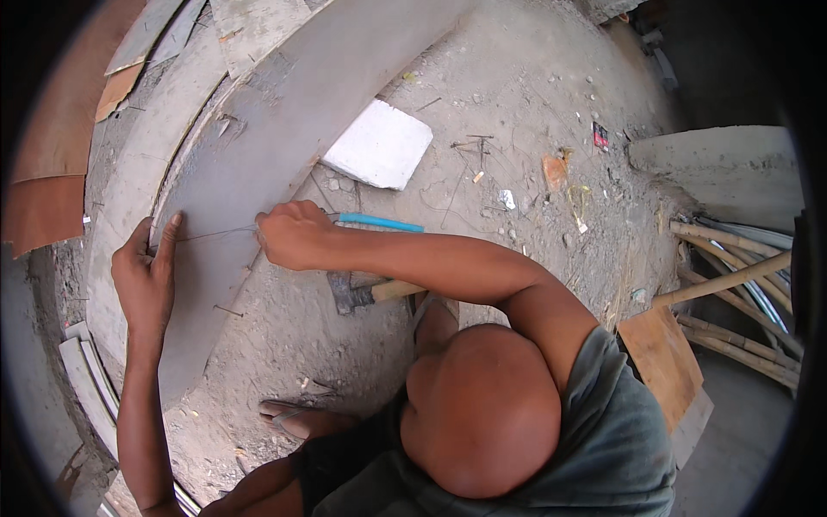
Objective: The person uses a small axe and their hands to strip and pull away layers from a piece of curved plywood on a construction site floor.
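A long grey board [228, 164] slants across the ground in front of me. My left hand [145, 271] grips its left edge, thumb on the upper face and forefinger at the rim. From that thumb a thin wire [211, 233] stretches over the board to my right hand [295, 234]. The right hand is closed in a fist at the board's right edge. Out of its back sticks the blue handle of pliers [379, 222]; their jaws are mostly hidden by the fingers. Below my right forearm lies a hammer [392, 290] with a wooden handle, partly covered.
A white foam block [379, 146] lies beside the board. A nail [228, 310] sticks out from the board's right edge. Wire scraps and rubble litter the dusty ground. Bamboo poles [732, 293] and a concrete beam [715, 168] are at the right, brown sheets [52, 155] at the left.
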The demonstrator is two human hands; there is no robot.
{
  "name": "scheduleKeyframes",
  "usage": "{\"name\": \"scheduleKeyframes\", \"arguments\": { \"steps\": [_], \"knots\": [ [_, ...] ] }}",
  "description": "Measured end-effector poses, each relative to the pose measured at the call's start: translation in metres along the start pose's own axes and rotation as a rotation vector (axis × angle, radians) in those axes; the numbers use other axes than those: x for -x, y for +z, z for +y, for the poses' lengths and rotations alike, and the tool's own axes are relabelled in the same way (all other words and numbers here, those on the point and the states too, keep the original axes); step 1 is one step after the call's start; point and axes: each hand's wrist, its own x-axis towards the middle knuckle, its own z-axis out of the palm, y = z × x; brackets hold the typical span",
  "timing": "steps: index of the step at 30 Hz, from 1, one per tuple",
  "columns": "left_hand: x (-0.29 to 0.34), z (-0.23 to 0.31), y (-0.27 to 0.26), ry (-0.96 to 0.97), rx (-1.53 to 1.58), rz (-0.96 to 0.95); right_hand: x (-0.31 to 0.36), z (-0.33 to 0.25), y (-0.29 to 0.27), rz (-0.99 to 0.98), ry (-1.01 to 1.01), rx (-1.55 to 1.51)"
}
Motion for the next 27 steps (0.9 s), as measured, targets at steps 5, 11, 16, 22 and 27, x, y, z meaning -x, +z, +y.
{"name": "scheduleKeyframes", "arguments": {
  "steps": [5, 11, 16, 22, 27],
  "knots": [
    [-0.005, 0.019, -0.011, 0.036, 0.044, 0.020, -0.011, -0.003, -0.011, 0.068, 0.058, 0.097],
    [-0.004, 0.022, 0.002, 0.061, 0.214, -0.115, 0.010, 0.021, 0.032, 0.179, 0.259, 0.031],
    [0.003, 0.002, 0.001, 0.108, 0.353, -0.036, -0.005, -0.007, 0.018, 0.039, 0.086, 0.255],
    [0.001, 0.005, 0.006, 0.110, 0.391, 0.077, 0.003, 0.026, -0.003, -0.008, 0.012, 0.286],
    [-0.002, 0.004, 0.007, 0.061, 0.545, 0.093, 0.009, 0.009, 0.028, 0.059, 0.102, 0.285]
  ]
}}
